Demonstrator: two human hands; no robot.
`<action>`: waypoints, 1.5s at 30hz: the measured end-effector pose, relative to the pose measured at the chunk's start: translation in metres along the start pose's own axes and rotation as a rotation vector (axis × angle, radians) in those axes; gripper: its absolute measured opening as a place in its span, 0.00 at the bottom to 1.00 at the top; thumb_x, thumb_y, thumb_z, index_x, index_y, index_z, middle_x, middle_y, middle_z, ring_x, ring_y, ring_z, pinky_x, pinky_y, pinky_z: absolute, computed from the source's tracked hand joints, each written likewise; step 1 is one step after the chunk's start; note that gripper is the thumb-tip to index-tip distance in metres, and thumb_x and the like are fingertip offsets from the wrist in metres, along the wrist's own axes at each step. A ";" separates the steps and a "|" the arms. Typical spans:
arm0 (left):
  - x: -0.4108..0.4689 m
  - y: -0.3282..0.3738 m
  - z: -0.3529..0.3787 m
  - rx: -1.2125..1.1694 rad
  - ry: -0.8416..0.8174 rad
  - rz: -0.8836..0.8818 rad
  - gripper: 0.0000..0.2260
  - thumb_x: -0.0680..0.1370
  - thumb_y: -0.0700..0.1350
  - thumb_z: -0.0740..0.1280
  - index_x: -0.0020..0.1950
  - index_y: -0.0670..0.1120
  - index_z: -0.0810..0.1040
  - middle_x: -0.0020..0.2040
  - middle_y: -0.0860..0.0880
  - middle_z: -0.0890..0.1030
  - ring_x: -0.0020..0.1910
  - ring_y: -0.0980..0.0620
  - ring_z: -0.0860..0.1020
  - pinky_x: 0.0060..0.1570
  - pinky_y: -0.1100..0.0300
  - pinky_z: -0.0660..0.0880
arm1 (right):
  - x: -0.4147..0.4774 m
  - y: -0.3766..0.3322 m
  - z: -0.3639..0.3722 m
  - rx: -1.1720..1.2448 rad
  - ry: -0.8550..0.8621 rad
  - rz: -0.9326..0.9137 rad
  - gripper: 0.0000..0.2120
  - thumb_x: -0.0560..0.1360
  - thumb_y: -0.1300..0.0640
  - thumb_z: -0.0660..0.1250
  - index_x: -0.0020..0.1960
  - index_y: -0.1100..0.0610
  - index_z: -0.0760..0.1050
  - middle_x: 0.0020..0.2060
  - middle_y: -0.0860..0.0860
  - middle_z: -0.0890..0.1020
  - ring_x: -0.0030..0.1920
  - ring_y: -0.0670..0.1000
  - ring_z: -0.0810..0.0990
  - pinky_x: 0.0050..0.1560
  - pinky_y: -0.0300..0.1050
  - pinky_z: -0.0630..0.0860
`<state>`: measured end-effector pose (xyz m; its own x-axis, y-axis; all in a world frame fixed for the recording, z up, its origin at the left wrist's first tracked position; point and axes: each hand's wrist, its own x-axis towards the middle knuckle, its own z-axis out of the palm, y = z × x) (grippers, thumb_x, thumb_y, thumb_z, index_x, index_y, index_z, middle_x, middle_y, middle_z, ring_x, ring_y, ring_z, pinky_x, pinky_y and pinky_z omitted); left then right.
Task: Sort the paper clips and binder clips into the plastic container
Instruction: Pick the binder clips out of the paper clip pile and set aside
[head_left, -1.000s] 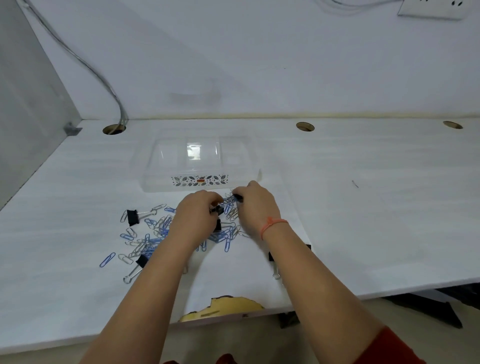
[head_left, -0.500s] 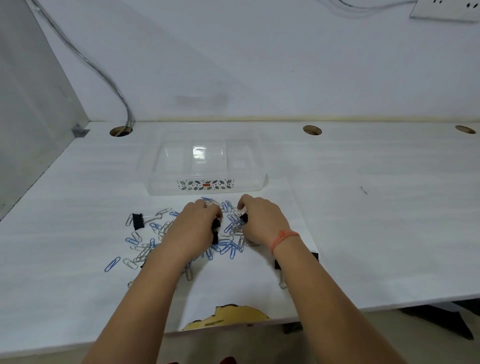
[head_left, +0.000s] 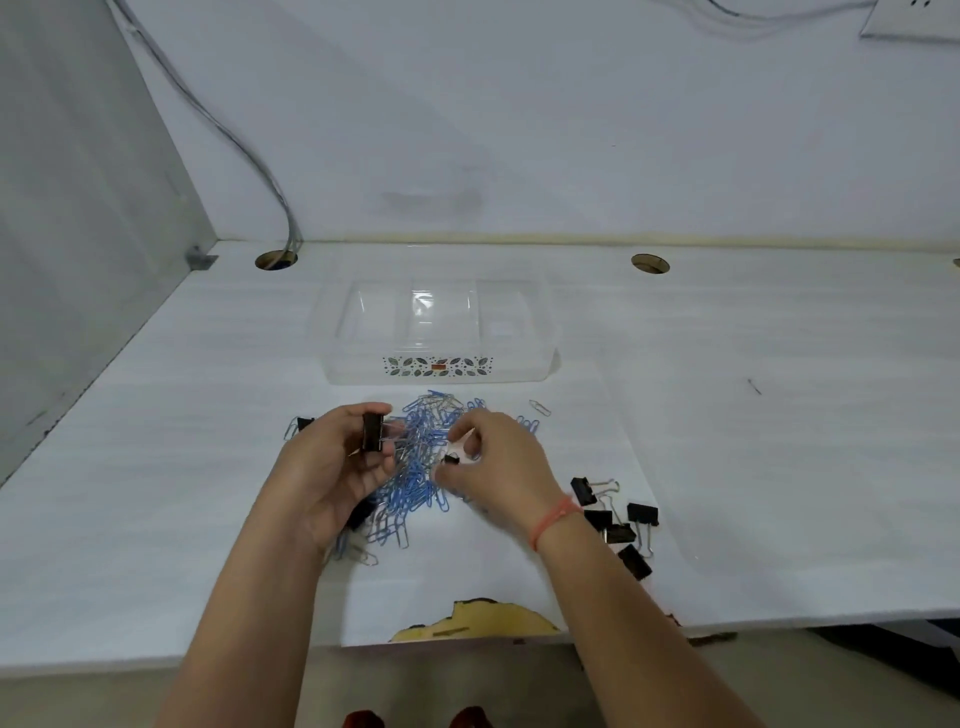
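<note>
A clear plastic container (head_left: 540, 364) with a patterned label stands on the white desk behind the clips. A heap of blue and silver paper clips (head_left: 421, 462) lies in front of it. My left hand (head_left: 332, 467) holds a black binder clip (head_left: 372, 432) upright between thumb and fingers, palm turned up. My right hand (head_left: 498, 467) pinches a small black binder clip (head_left: 451, 459) over the heap. Several more black binder clips (head_left: 615, 514) lie in a group to the right of my right wrist. Another black binder clip (head_left: 304, 423) peeks out behind my left hand.
Two round cable holes (head_left: 276, 259) (head_left: 650, 263) sit at the back of the desk, a grey cable running into the left one. A chipped patch (head_left: 472, 621) marks the front edge. A grey side panel (head_left: 78, 234) stands at the left.
Both hands have come up off the heap and turned, each now holding a black binder clip. The paper clips lie gathered more tightly, and binder clips now show at the right.
</note>
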<state>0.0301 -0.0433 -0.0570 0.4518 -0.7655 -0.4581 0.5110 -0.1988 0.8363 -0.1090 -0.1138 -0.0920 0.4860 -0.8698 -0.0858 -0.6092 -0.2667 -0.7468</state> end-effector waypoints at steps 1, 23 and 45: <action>-0.001 0.000 -0.004 -0.005 -0.002 -0.007 0.10 0.79 0.38 0.56 0.42 0.43 0.76 0.40 0.42 0.79 0.29 0.53 0.71 0.24 0.67 0.74 | -0.001 0.000 0.005 -0.134 -0.003 -0.046 0.13 0.68 0.53 0.73 0.50 0.53 0.77 0.44 0.49 0.76 0.44 0.48 0.74 0.41 0.38 0.67; -0.027 -0.017 -0.071 1.315 0.179 0.400 0.15 0.66 0.45 0.75 0.51 0.54 0.81 0.46 0.54 0.80 0.44 0.53 0.76 0.38 0.62 0.66 | -0.023 -0.041 0.054 -0.366 -0.075 -0.372 0.13 0.72 0.49 0.68 0.56 0.48 0.74 0.50 0.49 0.82 0.51 0.53 0.79 0.50 0.46 0.75; -0.035 -0.026 -0.074 1.356 0.234 0.544 0.07 0.70 0.52 0.70 0.44 0.51 0.78 0.45 0.54 0.78 0.37 0.53 0.76 0.37 0.62 0.65 | -0.024 -0.041 0.048 -0.348 0.012 -0.255 0.16 0.71 0.42 0.68 0.53 0.50 0.77 0.44 0.48 0.81 0.45 0.51 0.77 0.40 0.41 0.67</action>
<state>0.0550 0.0342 -0.0855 0.5319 -0.8440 0.0695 -0.7536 -0.4343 0.4935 -0.0655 -0.0619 -0.0911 0.6419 -0.7624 0.0821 -0.6467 -0.5957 -0.4763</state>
